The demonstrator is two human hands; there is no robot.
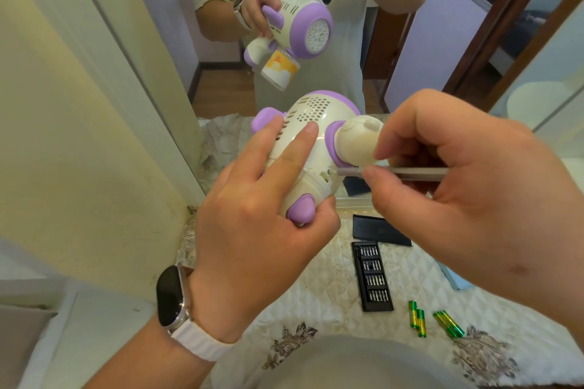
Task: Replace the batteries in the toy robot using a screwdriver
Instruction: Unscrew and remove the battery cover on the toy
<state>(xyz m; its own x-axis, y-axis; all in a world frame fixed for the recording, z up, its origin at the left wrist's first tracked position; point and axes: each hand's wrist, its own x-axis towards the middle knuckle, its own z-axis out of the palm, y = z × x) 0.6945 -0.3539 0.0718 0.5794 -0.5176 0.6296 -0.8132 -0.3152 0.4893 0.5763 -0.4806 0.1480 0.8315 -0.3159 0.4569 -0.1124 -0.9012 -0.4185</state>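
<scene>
Left hand (262, 208): wrapped round the body of the toy robot (313, 136), index finger stretched along the cream shell, other fingers spread over the vent slots, thumb hooked underneath beside a purple limb; firm grip.

Right hand (458, 186): fingers curled, pinching a slim silver screwdriver (395, 172) between thumb and fingertips; index fingertip touching the toy's head.

Toy robot: cream and purple, held up off the table (331, 278), tilted, head pointing right, perforated back facing up.

Screwdriver: nearly level, tip set against the cream housing just below the purple neck ring.

Batteries (417, 318): four, green and gold, lying in two pairs on the quilted cloth of the table, near each other, right of the bit case.

Bit case (373, 276): black, open, rows of bits showing, flat on the table below the right hand; black lid (379, 230) just beyond it.

Smartwatch (172, 297): dark face, white strap, on the left wrist.

Mirror (284, 41): behind the table, reflecting toy and both hands.
</scene>
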